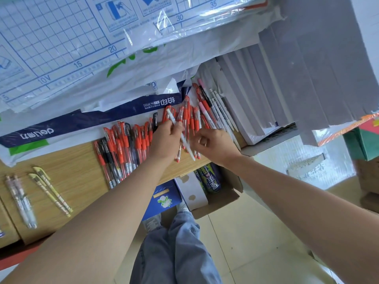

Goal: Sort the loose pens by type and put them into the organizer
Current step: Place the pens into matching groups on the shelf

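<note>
A thick row of red-capped gel pens (123, 148), with a few black ones mixed in, lies on the wooden shelf (78, 171). My left hand (166, 140) pinches a white pen (184, 140) that slants down to the right over the red pens. My right hand (213, 144) hovers just right of it, fingers curled, touching the white pen's lower part. Several white and pink pens (217, 111) lie in a group at the right, against the grey boxes. Two yellow patterned pens (49, 189) and two pale clear pens (20, 201) lie at the far left.
Plastic-wrapped paper packs (82, 58) overhang the shelf from behind. Grey boxes (287, 83) stand stacked at the right. Below the shelf an open cardboard box (223, 199) holds blue packages. My legs in jeans stand on the tiled floor (246, 242).
</note>
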